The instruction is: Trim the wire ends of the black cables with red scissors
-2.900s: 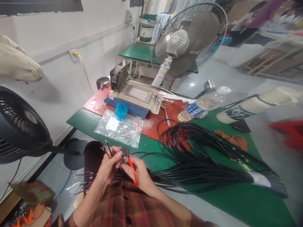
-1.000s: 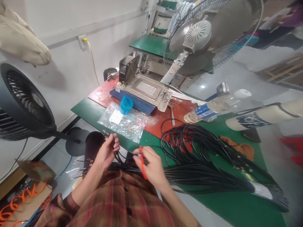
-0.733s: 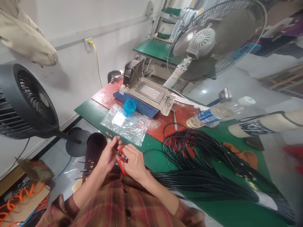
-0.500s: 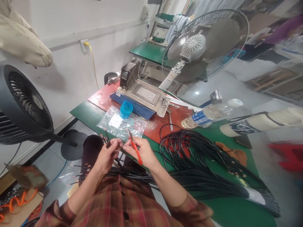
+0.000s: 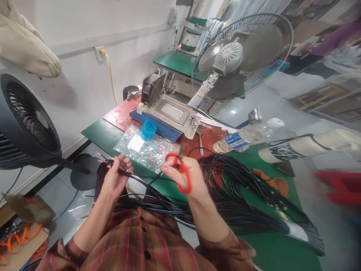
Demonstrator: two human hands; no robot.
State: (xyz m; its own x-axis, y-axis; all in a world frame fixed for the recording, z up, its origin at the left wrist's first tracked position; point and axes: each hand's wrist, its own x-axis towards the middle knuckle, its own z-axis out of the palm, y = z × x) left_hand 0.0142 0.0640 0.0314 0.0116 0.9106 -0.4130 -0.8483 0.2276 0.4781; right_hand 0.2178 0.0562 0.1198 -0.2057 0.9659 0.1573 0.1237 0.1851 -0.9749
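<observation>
Vs the frame just before: hands have moved apart. Then they met close together over the near table edge w/ the tool's tip pointing up; now the right hand (image 5: 186,177) has swung right and the red-handled scissors (image 5: 182,174) show their finger loops instead, blades hidden behind the hand. Left hand (image 5: 115,177) has dropped slightly left, wire ends fanned out past it.

Left hand: fingers curled shut round a few thin black wires (image 5: 132,175), which run from the fist right toward the right hand. Bare ends stick out at far-left of the fist, reddish/copper tips. Right hand: fingers thru the scissor loops, closed on the handles; can't tell if the blades are open.

Wires are slim, black-sheathed, glossy. They join the big wire bundle (image 5: 242,199) lying across the green table (image 5: 96,133) on the right and over the lap, near side.

Far of the hands: clear plastic bag (image 5: 143,148), blue cap (image 5: 148,129), solder pot (image 5: 166,114). Water bottle (image 5: 242,136) lies right of that.
</observation>
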